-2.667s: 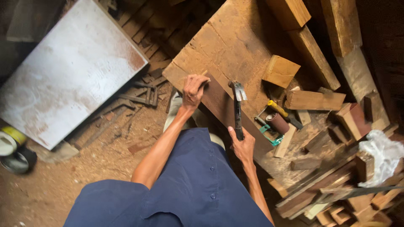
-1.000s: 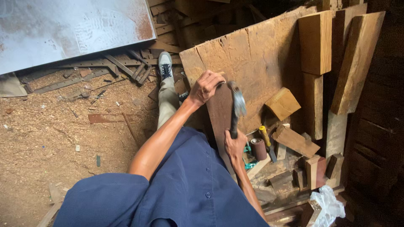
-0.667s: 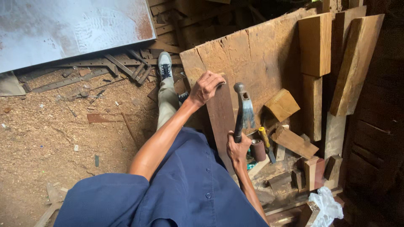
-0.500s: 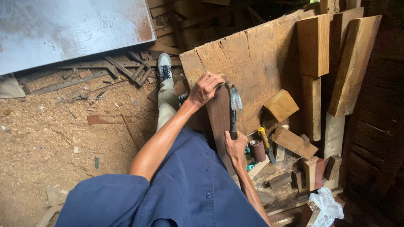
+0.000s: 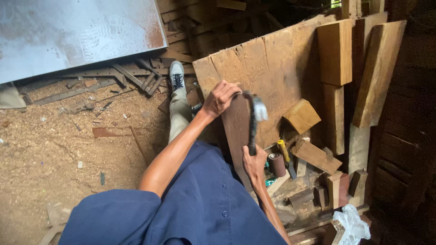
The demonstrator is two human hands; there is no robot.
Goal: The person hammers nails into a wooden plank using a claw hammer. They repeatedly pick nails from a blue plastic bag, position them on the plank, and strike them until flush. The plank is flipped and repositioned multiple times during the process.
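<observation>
The right hand (image 5: pixel 254 161) grips the hammer (image 5: pixel 254 120) handle, head raised over a dark board (image 5: pixel 236 131) leaning on the big plank (image 5: pixel 268 68). The left hand (image 5: pixel 220 97), fingers closed, pinches the board's far end, just beside the head; a skewed blow could hit those fingers.

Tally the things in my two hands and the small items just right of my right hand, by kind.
Hammer, held in the right hand: 1
Dark wooden board, held by the left hand: 1
Sandpaper roll: 1
Yellow-handled tool: 1
Total: 4
</observation>
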